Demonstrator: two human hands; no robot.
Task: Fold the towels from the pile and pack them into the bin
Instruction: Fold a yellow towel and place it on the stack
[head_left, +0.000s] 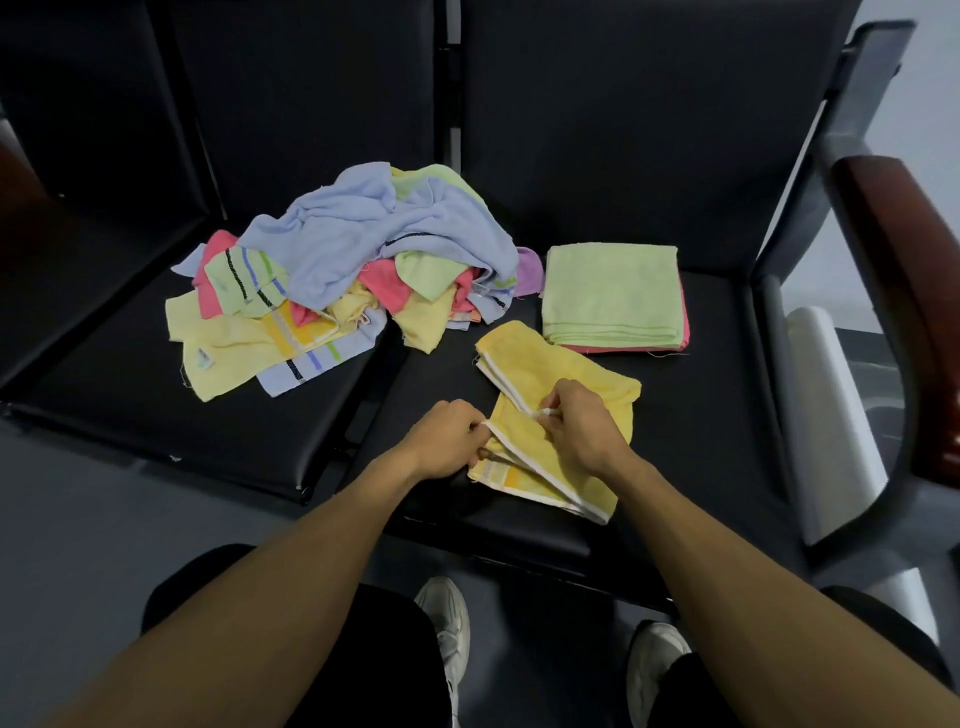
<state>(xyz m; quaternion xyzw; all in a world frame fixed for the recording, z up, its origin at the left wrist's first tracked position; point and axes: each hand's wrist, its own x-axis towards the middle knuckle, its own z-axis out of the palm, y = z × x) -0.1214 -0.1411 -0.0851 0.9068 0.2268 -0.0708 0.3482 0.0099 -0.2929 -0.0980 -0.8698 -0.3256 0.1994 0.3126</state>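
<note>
Pinching the yellow towel (566, 374) at lower centre are both hands: left hand (451, 439) gripping its white-edged corner, right hand (584, 426) pinching the hem, long axis running toward upper left.

yellow towel (566, 374) with white edge, light-green folded towel (610, 291), black seat (701, 405)
</note>
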